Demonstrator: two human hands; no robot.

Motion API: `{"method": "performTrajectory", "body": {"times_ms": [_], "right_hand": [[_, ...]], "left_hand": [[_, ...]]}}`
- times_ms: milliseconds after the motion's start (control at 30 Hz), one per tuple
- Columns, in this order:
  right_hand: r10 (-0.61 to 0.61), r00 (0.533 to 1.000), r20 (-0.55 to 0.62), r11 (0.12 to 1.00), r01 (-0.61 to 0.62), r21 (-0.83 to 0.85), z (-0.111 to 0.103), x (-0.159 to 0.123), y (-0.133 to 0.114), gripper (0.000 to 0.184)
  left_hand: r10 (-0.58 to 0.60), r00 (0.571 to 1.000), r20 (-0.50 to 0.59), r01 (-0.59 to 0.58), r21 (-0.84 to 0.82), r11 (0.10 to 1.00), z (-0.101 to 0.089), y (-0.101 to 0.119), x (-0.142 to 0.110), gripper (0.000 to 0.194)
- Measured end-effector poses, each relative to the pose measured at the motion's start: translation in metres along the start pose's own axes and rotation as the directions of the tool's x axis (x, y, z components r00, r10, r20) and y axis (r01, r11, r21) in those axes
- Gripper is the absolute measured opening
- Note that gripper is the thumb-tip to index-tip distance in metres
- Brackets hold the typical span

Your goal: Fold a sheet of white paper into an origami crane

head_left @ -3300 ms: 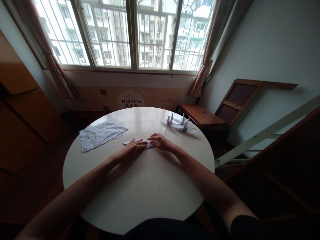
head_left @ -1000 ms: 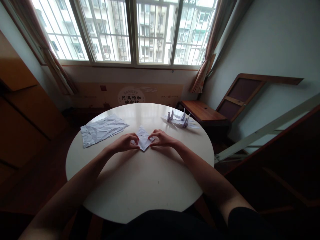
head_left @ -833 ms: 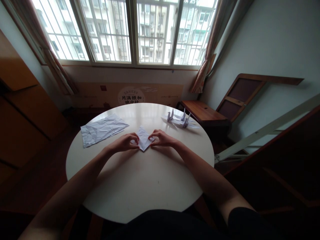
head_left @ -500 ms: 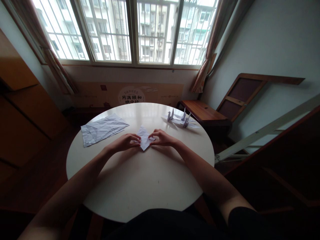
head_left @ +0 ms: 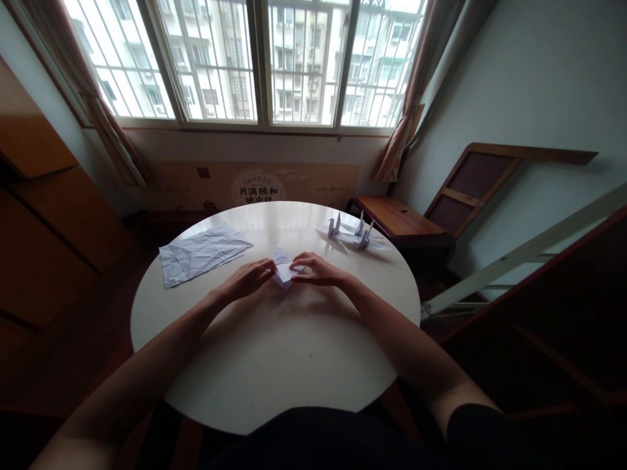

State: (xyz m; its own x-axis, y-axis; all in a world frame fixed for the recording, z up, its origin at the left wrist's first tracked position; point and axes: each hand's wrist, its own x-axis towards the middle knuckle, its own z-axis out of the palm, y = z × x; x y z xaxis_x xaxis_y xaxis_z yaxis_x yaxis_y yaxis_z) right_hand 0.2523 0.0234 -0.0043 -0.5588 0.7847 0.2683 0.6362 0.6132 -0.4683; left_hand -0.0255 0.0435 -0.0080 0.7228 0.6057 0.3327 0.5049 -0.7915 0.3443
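A left hand and right hand pinch a folded paper between them. Paper cranes stand beyond the right.

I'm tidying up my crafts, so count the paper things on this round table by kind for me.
Paper cranes: 3
Folded paper between the left hand and right hand: 1
Flat pile of creased paper: 1, counted as one because I can't tell how many sheets it holds
Total: 5
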Motion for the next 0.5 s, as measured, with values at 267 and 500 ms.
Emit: {"method": "performTrajectory", "body": {"times_ms": [267, 500], "right_hand": [[-0.057, 0.997, -0.056, 0.983, 0.065, 0.172, 0.004, 0.003, 0.001, 0.034], [0.025, 0.996, -0.085, 0.962, -0.001, 0.273, 0.005, 0.002, 0.003, 0.036]], "left_hand": [[-0.080, 0.996, -0.030, 0.078, -0.077, 0.994, 0.004, 0.005, 0.001, 0.040], [-0.046, 0.999, -0.025, 0.041, -0.166, 0.985, 0.000, 0.017, 0.001, 0.038]]}}
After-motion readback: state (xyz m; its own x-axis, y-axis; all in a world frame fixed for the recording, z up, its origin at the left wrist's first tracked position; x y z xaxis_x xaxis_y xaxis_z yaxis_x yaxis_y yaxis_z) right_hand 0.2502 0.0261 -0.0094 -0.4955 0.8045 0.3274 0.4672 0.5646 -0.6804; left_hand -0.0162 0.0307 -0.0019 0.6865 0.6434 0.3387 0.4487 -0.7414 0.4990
